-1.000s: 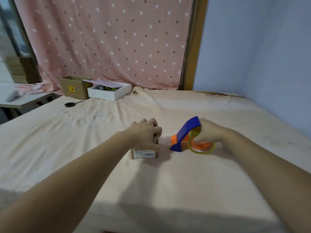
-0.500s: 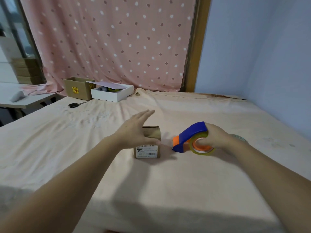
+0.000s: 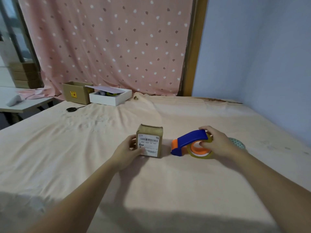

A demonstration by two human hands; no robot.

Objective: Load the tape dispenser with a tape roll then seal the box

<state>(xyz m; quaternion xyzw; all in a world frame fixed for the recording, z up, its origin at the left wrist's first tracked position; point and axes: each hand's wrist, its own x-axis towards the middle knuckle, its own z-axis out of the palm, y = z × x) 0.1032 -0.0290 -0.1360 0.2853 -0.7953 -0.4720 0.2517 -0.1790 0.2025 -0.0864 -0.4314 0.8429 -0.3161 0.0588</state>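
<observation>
Since the earlier frame, the left hand has been lowered to grip the box on the bed, while the loaded tape dispenser is grasped by the right hand; sealing is judged next, requiring the dispenser on the box top.

A blue and orange tape dispenser, brown box and pink white-dotted curtain are seen.

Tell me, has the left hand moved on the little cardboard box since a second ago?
Yes. The left hand was draped over the top of the small box; now it grips the box's near-left side, lower and closer to the person, leaving the top uncovered.
</observation>
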